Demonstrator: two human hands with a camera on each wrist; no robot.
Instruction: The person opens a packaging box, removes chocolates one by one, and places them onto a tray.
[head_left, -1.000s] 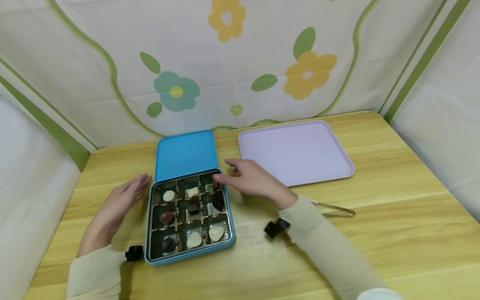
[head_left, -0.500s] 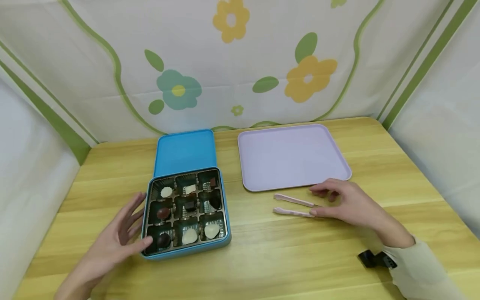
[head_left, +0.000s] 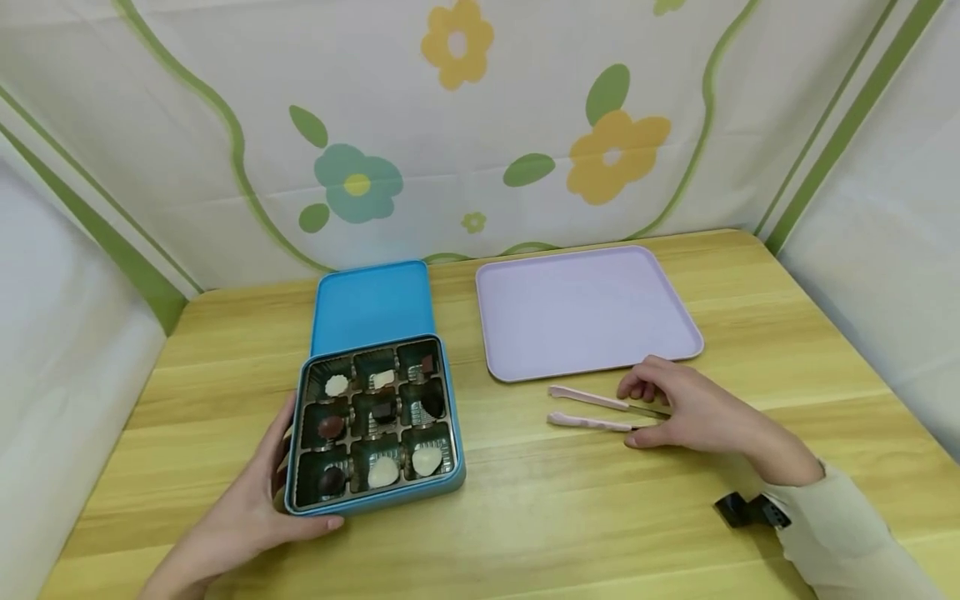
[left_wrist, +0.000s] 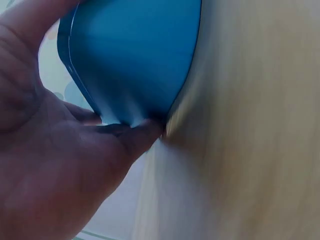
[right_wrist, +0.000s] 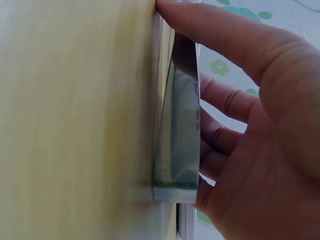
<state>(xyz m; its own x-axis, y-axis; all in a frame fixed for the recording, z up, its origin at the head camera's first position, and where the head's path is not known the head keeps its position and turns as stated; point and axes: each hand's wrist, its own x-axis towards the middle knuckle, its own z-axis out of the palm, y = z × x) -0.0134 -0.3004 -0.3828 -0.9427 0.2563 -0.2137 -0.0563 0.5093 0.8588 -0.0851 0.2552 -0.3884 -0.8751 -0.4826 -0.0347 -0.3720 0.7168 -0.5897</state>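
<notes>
A square blue tin (head_left: pixel 390 493) of chocolates, divided into several compartments, sits on the table at left in the head view. My left hand (head_left: pixel 243 512) grips its near left corner, thumb along the front and fingers at the left side. The left wrist view shows fingers against the tin's blue wall (left_wrist: pixel 132 55). At right, a pair of tongs (head_left: pixel 588 397) with pale pink arms and a metal bend lies on the table, arms spread and pointing left. My right hand (head_left: pixel 697 408) holds it near the bend, thumb and fingers on opposite sides; the bend (right_wrist: pixel 180 135) shows in the right wrist view.
A blue lid (head_left: pixel 372 308) lies behind the tin, partly hidden by it. A lilac tray (head_left: pixel 585 308) lies at the back right, just beyond the tongs. Flowered fabric (head_left: pixel 480 125) hangs behind the wooden table (head_left: pixel 525 517).
My right hand has gone from the tin's far right corner to the tongs and closed around them. The left hand has moved from beside the tin to its near left corner.
</notes>
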